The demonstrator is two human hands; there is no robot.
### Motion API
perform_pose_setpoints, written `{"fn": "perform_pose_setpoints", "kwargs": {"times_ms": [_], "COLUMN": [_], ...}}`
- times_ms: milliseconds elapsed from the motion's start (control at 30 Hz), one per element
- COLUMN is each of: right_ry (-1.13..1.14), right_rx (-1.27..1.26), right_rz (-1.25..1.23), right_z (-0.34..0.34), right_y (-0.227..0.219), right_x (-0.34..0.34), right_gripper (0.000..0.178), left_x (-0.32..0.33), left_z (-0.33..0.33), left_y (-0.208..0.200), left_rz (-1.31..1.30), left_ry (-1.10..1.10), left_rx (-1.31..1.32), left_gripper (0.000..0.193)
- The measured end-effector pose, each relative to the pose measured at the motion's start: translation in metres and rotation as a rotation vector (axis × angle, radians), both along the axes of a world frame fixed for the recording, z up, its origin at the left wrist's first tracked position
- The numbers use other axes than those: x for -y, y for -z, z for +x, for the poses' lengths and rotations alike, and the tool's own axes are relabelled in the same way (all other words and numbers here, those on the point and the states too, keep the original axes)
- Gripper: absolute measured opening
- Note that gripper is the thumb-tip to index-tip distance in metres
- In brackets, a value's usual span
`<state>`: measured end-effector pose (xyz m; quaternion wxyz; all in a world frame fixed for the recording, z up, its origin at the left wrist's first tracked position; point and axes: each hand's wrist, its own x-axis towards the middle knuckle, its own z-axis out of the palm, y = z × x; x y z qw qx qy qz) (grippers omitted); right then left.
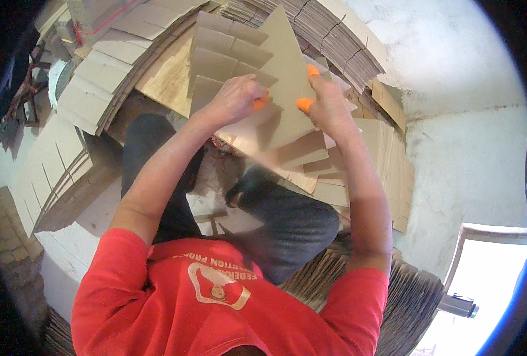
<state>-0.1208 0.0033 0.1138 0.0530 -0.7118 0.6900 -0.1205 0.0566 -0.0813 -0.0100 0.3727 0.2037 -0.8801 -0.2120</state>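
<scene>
A long cardboard strip (pixel 288 74) stands slanted in front of me, with several shorter cardboard cross pieces (pixel 214 61) sticking out along its left side and more on its right. My right hand (pixel 327 105) grips the long strip near its right edge, orange covers on the thumb and a finger. Closed and curled, my left hand (pixel 238 99) is among the cross pieces at the near left, with an orange cover showing on one digit. What its fingers hold is hidden. Beneath the pieces lies a pale wooden board (pixel 167 76).
Stacks of slotted cardboard (pixel 88 95) line the left, and a tall stack (pixel 340 41) stands at the far side against the wall. More cardboard (pixel 388 160) sits beyond my right forearm. Bundled cardboard (pixel 406 296) is at the near right, by a bright doorway (pixel 483 285).
</scene>
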Motion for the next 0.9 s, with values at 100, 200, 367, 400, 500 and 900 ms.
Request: {"fn": "perform_pose_setpoints", "kwargs": {"times_ms": [100, 200, 367, 400, 500, 900], "right_ry": [-0.051, -0.050, -0.055, 0.128, 0.228, 0.923], "right_rx": [-0.150, -0.182, -0.119, -0.056, -0.084, -0.374], "right_rz": [0.113, 0.295, 0.255, 0.213, -0.473, -0.011], "right_z": [0.015, 0.030, 0.029, 0.032, -0.036, -0.218], "right_y": [-0.004, 0.013, 0.039, 0.026, 0.051, 0.102], "right_x": [-0.007, -0.013, -0.031, -0.042, -0.088, -0.255], "right_gripper": [0.044, 0.043, 0.038, 0.042, 0.048, 0.057], "left_x": [-0.005, -0.008, -0.007, -0.014, -0.023, -0.032], "left_z": [0.003, 0.002, 0.011, 0.016, 0.023, 0.055], "left_y": [-0.006, -0.005, -0.001, -0.006, -0.019, -0.017], "left_rz": [-0.012, 0.026, -0.007, -0.026, -0.062, -0.163], "left_ry": [0.042, 0.030, 0.023, 0.016, 0.050, -0.217], "left_rx": [0.013, 0.015, 0.138, 0.124, 0.150, 0.133], "left_gripper": [0.004, 0.007, 0.019, 0.024, 0.049, 0.066]}}
